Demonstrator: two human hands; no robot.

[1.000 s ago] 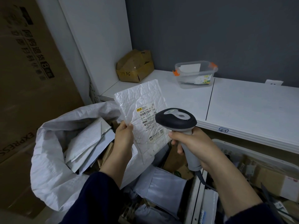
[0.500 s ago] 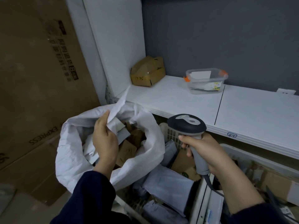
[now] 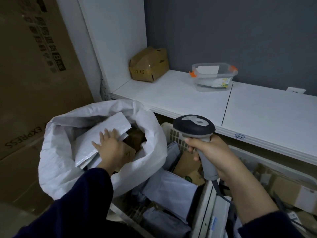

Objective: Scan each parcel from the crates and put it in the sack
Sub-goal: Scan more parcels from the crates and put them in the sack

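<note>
Left hand [image 3: 109, 146]: inside the mouth of the white sack [image 3: 56, 152], palm down, fingers straight and spread, pressing flat on a white parcel [image 3: 111, 124]. No grip, contact only.

White parcel: in the sack, tilted, lying on top of other white mailers. Brown cardboard packets [image 3: 135, 136] just beside it, deeper in the sack.

Right hand [image 3: 211, 155]: fingers and thumb curled round the grey handle of the barcode scanner [image 3: 193, 126]. Scanner upright, dark head uppermost, held above the left crate [image 3: 171, 133]. Cable hanging from the handle base.

Left crate: white, slotted wall, touching the sack on its right side. Grey mailers [image 3: 171, 186] and brown cardboard parcels inside. Right crate [image 3: 257, 157] alongside, cardboard boxes inside.

Counter [image 3: 171, 93]: white, behind sack and crates. On it, a crumpled cardboard box [image 3: 149, 66] in the corner and a clear plastic tub [image 3: 212, 76] with orange clips, well apart.

Large printed carton [image 3: 34, 83] left of the sack.
</note>
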